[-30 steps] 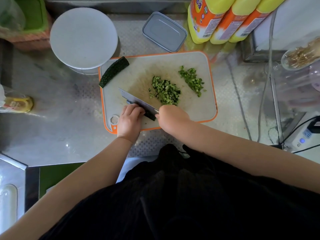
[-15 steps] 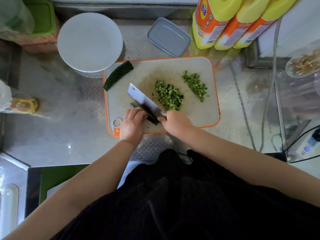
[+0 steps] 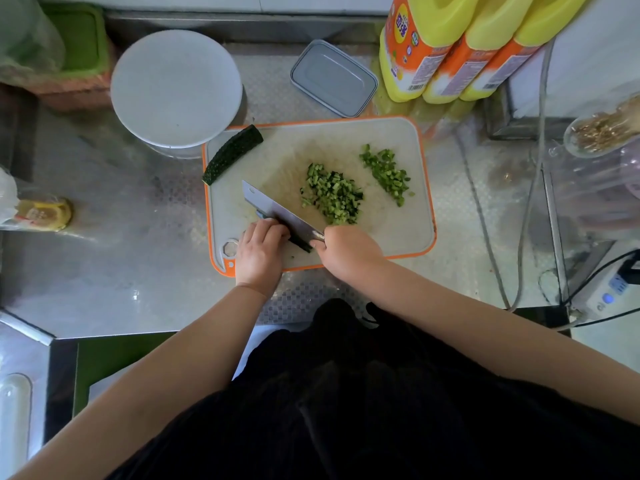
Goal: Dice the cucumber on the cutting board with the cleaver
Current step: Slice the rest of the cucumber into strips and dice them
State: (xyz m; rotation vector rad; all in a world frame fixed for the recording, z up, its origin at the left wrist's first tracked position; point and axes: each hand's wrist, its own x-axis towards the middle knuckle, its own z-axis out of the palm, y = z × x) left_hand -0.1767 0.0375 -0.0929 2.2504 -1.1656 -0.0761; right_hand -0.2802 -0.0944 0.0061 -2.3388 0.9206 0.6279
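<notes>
A white cutting board (image 3: 408, 233) with an orange rim lies on the steel counter. My right hand (image 3: 348, 251) grips the handle of the cleaver (image 3: 273, 207), whose blade slants across the board's near left part. My left hand (image 3: 259, 252) has its fingers curled over a dark cucumber piece (image 3: 300, 243) under the blade; most of that piece is hidden. Two heaps of diced cucumber lie on the board, a larger one (image 3: 332, 195) in the middle and a smaller one (image 3: 386, 173) to its right. An uncut cucumber strip (image 3: 232, 154) rests on the board's far left corner.
A round white lid or bowl (image 3: 176, 88) stands just left of the board's far corner. Behind the board are a grey rectangular container (image 3: 334, 77) and three yellow bottles (image 3: 450, 46). Cables (image 3: 485, 216) and a power strip (image 3: 602, 296) lie to the right.
The cleaver blade has risen and come down again on the piece under my left hand. Both hands stay at the board's near left part; the view shifted slightly.
</notes>
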